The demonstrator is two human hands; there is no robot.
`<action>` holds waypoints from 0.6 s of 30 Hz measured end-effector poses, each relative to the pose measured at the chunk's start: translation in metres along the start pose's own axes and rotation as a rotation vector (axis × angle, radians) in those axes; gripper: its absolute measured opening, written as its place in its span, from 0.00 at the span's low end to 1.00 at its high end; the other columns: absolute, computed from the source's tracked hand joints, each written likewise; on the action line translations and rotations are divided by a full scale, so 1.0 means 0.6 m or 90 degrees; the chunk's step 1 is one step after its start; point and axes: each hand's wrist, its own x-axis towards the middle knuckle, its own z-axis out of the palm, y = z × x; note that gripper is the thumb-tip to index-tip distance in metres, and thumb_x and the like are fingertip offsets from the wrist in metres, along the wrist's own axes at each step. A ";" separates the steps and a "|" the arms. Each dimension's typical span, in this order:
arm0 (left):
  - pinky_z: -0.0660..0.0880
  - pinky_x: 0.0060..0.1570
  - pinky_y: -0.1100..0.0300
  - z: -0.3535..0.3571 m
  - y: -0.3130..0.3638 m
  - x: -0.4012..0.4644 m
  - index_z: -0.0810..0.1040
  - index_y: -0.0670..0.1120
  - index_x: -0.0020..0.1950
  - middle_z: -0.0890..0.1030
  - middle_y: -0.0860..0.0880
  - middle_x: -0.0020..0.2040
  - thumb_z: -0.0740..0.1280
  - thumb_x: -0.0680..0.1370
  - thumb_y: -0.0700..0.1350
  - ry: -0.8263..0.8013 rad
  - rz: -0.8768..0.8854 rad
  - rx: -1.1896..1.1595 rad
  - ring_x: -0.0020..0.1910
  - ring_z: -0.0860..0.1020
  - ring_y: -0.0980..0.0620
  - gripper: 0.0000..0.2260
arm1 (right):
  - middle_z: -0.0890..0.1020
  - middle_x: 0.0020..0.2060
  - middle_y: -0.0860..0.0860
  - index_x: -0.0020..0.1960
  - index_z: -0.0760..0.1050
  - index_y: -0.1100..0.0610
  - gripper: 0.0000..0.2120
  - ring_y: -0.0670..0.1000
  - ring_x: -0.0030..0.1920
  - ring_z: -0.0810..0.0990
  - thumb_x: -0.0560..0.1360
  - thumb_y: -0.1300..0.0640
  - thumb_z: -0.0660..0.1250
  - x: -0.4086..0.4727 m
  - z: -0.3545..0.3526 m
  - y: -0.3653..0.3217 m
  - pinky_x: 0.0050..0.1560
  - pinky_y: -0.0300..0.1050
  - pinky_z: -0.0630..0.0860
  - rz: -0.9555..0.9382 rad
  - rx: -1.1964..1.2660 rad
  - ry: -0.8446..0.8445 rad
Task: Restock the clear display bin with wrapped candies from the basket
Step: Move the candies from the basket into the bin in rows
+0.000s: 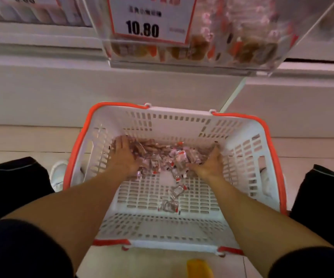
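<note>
A white slotted basket (242, 153) with an orange rim stands on the floor between my legs. A heap of clear-and-red wrapped candies (168, 159) lies at its far end, and a few loose ones (170, 205) sit nearer me. My left hand (123, 155) lies palm-down on the heap's left side, fingers spread over the candies. My right hand (210, 163) cups the heap's right side, its fingertips buried among the wrappers. Above, the clear display bin (262, 69) juts from the shelf, holding candies behind a price card reading 10.80.
White shelf fronts (41, 93) run behind the basket, with another clear bin (31, 11) at the top left. A white shoe (58, 173) shows left of the basket. A yellow object (199, 267) lies on the tiled floor at the bottom edge.
</note>
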 end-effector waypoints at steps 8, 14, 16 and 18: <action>0.70 0.61 0.42 0.060 0.018 0.039 0.61 0.43 0.69 0.64 0.39 0.68 0.81 0.64 0.52 -0.010 -0.096 -0.053 0.68 0.66 0.34 0.42 | 0.57 0.74 0.58 0.76 0.50 0.49 0.58 0.67 0.72 0.59 0.58 0.27 0.74 -0.005 0.103 -0.047 0.64 0.63 0.70 -0.099 -0.181 -0.018; 0.73 0.60 0.45 0.069 0.020 0.020 0.71 0.41 0.65 0.74 0.39 0.61 0.74 0.71 0.48 0.001 -0.099 -0.093 0.61 0.74 0.37 0.26 | 0.68 0.65 0.55 0.70 0.63 0.44 0.43 0.63 0.63 0.72 0.60 0.34 0.77 -0.016 0.125 -0.061 0.60 0.57 0.76 -0.153 -0.107 -0.035; 0.75 0.51 0.51 0.071 0.023 0.008 0.74 0.43 0.62 0.79 0.42 0.54 0.73 0.74 0.48 -0.027 -0.092 -0.124 0.54 0.78 0.41 0.19 | 0.71 0.60 0.53 0.67 0.66 0.42 0.39 0.59 0.55 0.77 0.62 0.34 0.75 -0.019 0.118 -0.059 0.56 0.53 0.78 -0.171 -0.109 -0.035; 0.73 0.42 0.58 0.073 0.029 -0.009 0.77 0.45 0.58 0.81 0.48 0.45 0.73 0.75 0.46 -0.088 -0.078 -0.159 0.47 0.79 0.48 0.14 | 0.72 0.57 0.52 0.66 0.67 0.42 0.35 0.54 0.48 0.76 0.64 0.37 0.76 -0.023 0.107 -0.059 0.51 0.48 0.77 -0.183 -0.101 -0.053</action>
